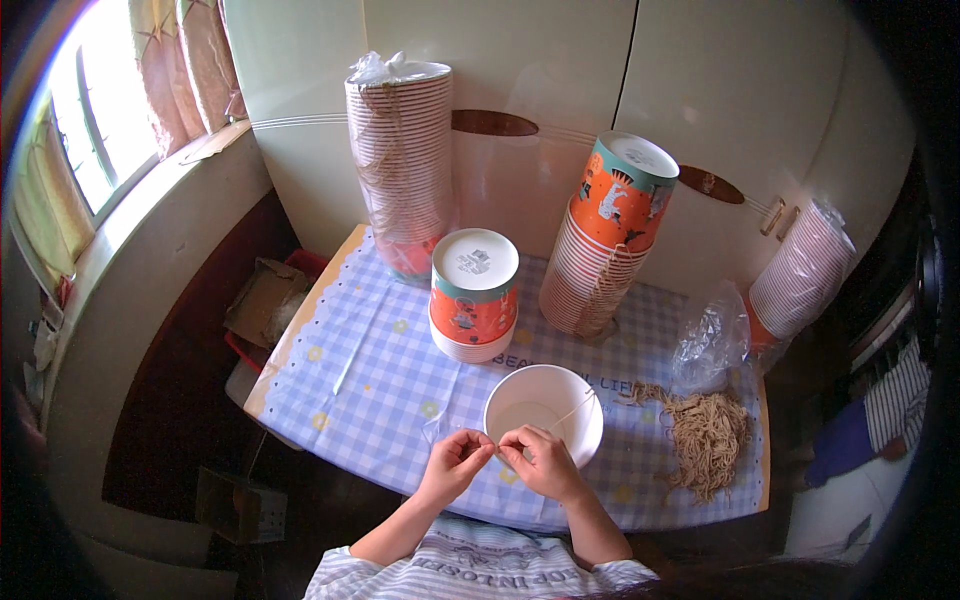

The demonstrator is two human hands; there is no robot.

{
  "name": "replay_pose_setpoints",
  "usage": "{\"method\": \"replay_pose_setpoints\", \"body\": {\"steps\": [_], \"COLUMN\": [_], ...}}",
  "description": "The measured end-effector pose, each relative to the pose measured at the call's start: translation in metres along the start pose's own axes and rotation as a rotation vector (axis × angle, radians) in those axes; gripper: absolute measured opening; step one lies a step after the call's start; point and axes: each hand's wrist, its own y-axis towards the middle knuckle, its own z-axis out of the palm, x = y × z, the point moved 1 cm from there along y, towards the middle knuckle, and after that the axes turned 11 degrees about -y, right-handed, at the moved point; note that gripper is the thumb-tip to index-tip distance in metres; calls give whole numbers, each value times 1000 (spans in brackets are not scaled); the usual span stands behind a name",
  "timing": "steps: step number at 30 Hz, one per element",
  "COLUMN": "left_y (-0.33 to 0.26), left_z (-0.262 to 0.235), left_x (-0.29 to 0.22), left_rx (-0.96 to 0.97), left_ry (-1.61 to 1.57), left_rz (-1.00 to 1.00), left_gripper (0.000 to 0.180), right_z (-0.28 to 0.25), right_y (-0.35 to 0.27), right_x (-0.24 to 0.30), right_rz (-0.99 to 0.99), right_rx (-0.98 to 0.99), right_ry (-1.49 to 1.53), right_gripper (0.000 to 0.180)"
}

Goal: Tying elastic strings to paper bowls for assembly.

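Observation:
An open white paper bucket [505, 400] stands near the table's front edge with its mouth up. My left hand [458, 466] and my right hand [542, 462] meet at its near left rim, both closed in a fingertip pinch. A thin beige string [574, 410] runs from beside my right hand across the bucket's mouth to its far right rim. Whatever lies between the fingertips is too small to see clearly, but the string leads toward them. To the right is a tangled pile of beige strings [708, 440].
Behind the bucket sits a short upside-down stack of orange buckets [474, 312]. Taller stacks stand at the back left [405, 160] and back right [600, 260]. A clear plastic bag [712, 340] and a wrapped stack [800, 275] are at the right. A checked cloth [350, 400] covers the table.

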Motion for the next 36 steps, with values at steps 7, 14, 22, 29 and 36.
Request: {"method": "replay_pose_setpoints", "body": {"steps": [7, 14, 22, 29, 36], "left_y": [1, 2, -1, -4, -3], "left_z": [0, -2, -4, -5, 1], "left_x": [1, -1, -4, -2, -2], "left_rx": [-41, -81, -7, 36, -21], "left_ry": [-16, 12, -8, 82, 167], "left_rz": [70, 137, 107, -27, -19], "left_gripper": [8, 8, 10, 10, 8], "right_z": [1, 0, 0, 1, 1], "right_y": [-1, 0, -2, -2, -3], "right_x": [-1, 0, 0, -1, -2], "right_rz": [11, 25, 35, -12, -21], "right_rx": [-7, 4, -26, -44, -40], "right_ry": [-4, -19, -12, -7, -7], "right_gripper": [6, 7, 8, 7, 7]}}
